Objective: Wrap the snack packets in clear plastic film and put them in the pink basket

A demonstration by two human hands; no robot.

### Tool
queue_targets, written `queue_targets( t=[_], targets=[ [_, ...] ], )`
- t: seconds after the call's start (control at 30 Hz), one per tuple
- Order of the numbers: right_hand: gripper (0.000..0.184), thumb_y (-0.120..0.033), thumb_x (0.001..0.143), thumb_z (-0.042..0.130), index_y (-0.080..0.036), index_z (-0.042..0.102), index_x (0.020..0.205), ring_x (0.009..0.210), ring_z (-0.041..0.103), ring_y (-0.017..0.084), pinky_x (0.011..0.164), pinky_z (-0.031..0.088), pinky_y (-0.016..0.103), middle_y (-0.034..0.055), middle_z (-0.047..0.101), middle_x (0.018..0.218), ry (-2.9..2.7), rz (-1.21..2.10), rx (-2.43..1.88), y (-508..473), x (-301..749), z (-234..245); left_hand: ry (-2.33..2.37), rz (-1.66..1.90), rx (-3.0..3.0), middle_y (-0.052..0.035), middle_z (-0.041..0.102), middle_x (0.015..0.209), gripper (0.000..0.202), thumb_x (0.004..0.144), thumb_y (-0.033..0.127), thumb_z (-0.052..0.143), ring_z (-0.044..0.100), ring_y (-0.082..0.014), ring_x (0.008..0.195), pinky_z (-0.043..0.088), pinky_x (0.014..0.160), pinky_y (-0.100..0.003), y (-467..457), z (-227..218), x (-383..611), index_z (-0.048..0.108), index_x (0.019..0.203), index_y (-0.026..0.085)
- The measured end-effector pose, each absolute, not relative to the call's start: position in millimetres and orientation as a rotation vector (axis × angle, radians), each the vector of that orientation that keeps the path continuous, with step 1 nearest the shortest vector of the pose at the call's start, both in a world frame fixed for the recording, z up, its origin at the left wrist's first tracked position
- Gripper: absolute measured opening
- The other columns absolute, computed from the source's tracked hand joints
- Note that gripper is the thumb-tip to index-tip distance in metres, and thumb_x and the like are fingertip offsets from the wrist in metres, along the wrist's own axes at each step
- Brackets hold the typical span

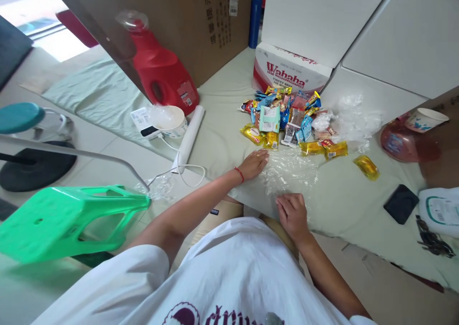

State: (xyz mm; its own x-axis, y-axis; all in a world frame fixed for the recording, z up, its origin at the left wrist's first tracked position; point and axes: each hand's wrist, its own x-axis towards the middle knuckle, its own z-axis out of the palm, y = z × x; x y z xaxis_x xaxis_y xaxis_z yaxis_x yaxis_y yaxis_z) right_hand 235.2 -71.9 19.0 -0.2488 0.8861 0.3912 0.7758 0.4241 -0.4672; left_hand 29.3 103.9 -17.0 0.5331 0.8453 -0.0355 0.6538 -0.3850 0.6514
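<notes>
A crinkled clear plastic bag [292, 169] lies flat at the front of the cloth-covered table. My left hand [254, 164], with a red cord on its wrist, rests palm down at the bag's left side, fingers stretched out. At the near edge of the bag, my right hand [292, 215] is curled closed on the plastic; its fingertips are partly hidden. Just beyond my hands is a heap of wrapped snacks [283, 112] in several colours. Yellow-wrapped snacks [253, 134] lie along its front, and a single yellow packet [366, 167] sits apart to the right.
Behind the heap stands a Wahaha carton [290, 71]. More crumpled clear plastic [358, 122] lies right of the heap. Leftward are a red detergent jug [165, 76], a white roll [190, 136], a paper tub [175, 124] and a green stool [79, 215]. A black pouch [400, 204] is at right.
</notes>
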Motion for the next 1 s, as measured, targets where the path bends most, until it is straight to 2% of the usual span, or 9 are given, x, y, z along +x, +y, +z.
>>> queue_targets(
  t=[0.07,0.23,0.3,0.4,0.47,0.73,0.8,0.9,1.0],
  targets=[
    [0.018,-0.030,0.103,0.055,-0.021,0.069,0.102,0.091,0.054,0.024,0.085,0.046,0.039,0.0077,0.067,0.094,-2.054,0.239,-1.440,-74.3,235.6,21.3,1.216,0.401,2.173,-0.0147,0.044,0.165,0.057,0.108,0.038,0.025,0.033,-0.0229,0.157,0.021,0.131,-0.044,103.2,-18.1,29.4,0.055,0.147,0.011],
    [0.041,-0.055,0.099,0.057,-0.016,0.067,0.106,0.093,0.052,0.028,0.087,0.044,0.044,0.0121,0.064,0.097,-1.968,0.186,-1.685,-59.8,210.5,18.8,1.234,0.419,2.205,-0.0115,0.044,0.165,0.058,0.108,0.041,0.022,0.034,-0.0221,0.157,0.021,0.131,-0.045,100.5,-18.5,31.4,0.056,0.147,0.016],
    [0.037,-0.050,0.098,0.062,-0.015,0.069,0.109,0.096,0.052,0.030,0.087,0.044,0.043,0.0135,0.065,0.099,-1.960,0.156,-1.763,-50.2,197.2,17.4,1.241,0.414,2.190,-0.0108,0.044,0.165,0.058,0.108,0.041,0.020,0.034,-0.0216,0.157,0.021,0.132,-0.045,101.1,-16.7,32.2,0.056,0.147,0.016],
    [0.020,-0.026,0.101,0.055,-0.017,0.071,0.107,0.095,0.053,0.028,0.085,0.043,0.041,0.0118,0.067,0.098,-1.994,0.081,-1.729,-42.2,185.7,19.7,1.239,0.364,2.123,-0.0104,0.043,0.166,0.060,0.108,0.041,0.018,0.032,-0.0209,0.158,0.020,0.132,-0.042,104.6,-12.2,31.5,0.053,0.150,0.015],
    [0.022,-0.018,0.100,0.051,-0.019,0.072,0.107,0.094,0.054,0.027,0.084,0.043,0.039,0.0102,0.068,0.098,-2.048,0.045,-1.636,-42.7,184.2,23.6,1.218,0.340,2.083,-0.0092,0.042,0.166,0.062,0.108,0.042,0.017,0.031,-0.0197,0.158,0.020,0.132,-0.039,108.2,-8.5,28.5,0.052,0.150,0.015],
    [0.029,-0.014,0.104,0.048,-0.021,0.073,0.116,0.086,0.059,0.020,0.073,0.044,0.031,0.0071,0.067,0.095,-2.404,0.037,-1.350,-52.9,166.7,14.0,1.198,0.201,2.034,-0.0029,0.052,0.160,0.057,0.104,0.034,0.018,0.043,-0.0185,0.151,0.033,0.125,-0.037,123.7,17.0,22.7,0.068,0.128,0.021],
    [0.026,-0.015,0.103,0.051,-0.021,0.072,0.117,0.088,0.060,0.021,0.075,0.044,0.031,0.0078,0.069,0.097,-2.519,0.104,-1.338,-54.0,156.1,6.3,1.258,0.151,2.031,-0.0049,0.052,0.160,0.053,0.103,0.032,0.022,0.042,-0.0218,0.152,0.032,0.126,-0.044,120.9,22.5,31.0,0.069,0.124,0.020],
    [0.021,-0.018,0.100,0.058,-0.018,0.072,0.115,0.095,0.062,0.024,0.079,0.047,0.033,0.0096,0.071,0.102,-2.645,0.253,-1.320,-57.8,142.8,2.7,1.344,0.139,2.051,-0.0086,0.043,0.166,0.049,0.102,0.030,0.026,0.034,-0.0274,0.156,0.018,0.127,-0.065,104.1,22.7,45.1,0.063,0.134,0.021],
    [0.019,-0.028,0.103,0.057,-0.020,0.074,0.102,0.087,0.064,0.022,0.079,0.049,0.032,0.0059,0.072,0.091,-2.612,0.503,-1.264,-58.5,145.5,13.8,1.484,0.180,2.205,-0.0103,0.034,0.170,0.050,0.103,0.034,0.032,0.030,-0.0285,0.158,0.008,0.124,-0.075,79.0,12.6,53.7,0.053,0.147,0.023]
  ],
)
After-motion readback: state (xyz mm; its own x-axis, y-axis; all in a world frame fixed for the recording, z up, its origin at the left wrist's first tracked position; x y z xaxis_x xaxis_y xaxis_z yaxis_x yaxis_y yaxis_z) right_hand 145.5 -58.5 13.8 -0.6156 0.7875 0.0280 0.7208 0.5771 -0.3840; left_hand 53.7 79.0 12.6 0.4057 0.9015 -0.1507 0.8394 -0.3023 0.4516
